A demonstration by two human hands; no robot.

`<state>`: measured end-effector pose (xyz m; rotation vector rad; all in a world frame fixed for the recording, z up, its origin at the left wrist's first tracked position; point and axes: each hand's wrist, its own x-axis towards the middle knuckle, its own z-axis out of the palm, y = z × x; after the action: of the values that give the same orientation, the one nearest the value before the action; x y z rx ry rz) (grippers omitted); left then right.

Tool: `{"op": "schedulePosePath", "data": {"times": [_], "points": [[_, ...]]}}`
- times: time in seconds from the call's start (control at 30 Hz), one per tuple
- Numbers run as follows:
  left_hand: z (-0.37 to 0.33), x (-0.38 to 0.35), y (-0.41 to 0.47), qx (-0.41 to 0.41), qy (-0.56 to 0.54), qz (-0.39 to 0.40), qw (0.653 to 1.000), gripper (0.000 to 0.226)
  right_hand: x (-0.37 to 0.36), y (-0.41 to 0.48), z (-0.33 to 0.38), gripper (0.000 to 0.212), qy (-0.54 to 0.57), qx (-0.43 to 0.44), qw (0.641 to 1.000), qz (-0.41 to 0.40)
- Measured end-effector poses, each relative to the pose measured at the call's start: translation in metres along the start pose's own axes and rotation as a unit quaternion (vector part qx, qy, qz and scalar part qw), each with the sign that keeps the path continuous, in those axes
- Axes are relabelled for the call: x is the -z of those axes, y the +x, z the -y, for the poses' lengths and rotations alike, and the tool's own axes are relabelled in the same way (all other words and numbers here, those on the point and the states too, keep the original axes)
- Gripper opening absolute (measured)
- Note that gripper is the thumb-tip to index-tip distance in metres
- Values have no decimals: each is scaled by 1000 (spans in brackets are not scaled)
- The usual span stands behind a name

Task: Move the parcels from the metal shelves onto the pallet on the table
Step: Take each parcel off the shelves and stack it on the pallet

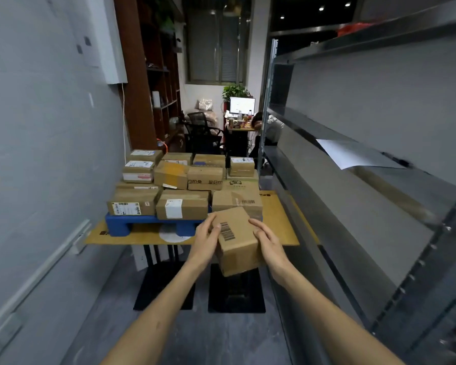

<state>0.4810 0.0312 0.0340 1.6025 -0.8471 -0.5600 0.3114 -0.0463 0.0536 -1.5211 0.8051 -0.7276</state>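
Both the left grip (pixel 206 233) and right grip (pixel 268 239) curl round a small box (pixel 238 242) held in the air near the surface (pixel 275 227), so keep it flat and set it softly on the parcels (pixel 182 206) on the blue pallet (pixel 132 220).

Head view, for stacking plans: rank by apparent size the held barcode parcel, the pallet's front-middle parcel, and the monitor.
1. barcode parcel, though nearness inflates it
2. front-middle parcel
3. monitor
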Motion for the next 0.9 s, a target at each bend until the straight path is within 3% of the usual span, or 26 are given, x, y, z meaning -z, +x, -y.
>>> {"op": "schedulePosePath", "data": {"times": [0.27, 0.57, 0.77, 0.9], "points": [[4, 7, 63, 12, -92, -1, 996, 37, 8, 76, 3, 35, -19, 5, 999, 49], [14, -12, 174, -10, -115, -6, 993, 27, 7, 195, 5, 32, -7, 6, 999, -44], [28, -21, 257, -15, -129, -33, 991, 26, -6, 267, 10, 48, 23, -14, 994, -105], [36, -34, 297, -12, -116, -90, 989, 27, -13, 302, 3, 64, 22, -13, 996, -90]]}}
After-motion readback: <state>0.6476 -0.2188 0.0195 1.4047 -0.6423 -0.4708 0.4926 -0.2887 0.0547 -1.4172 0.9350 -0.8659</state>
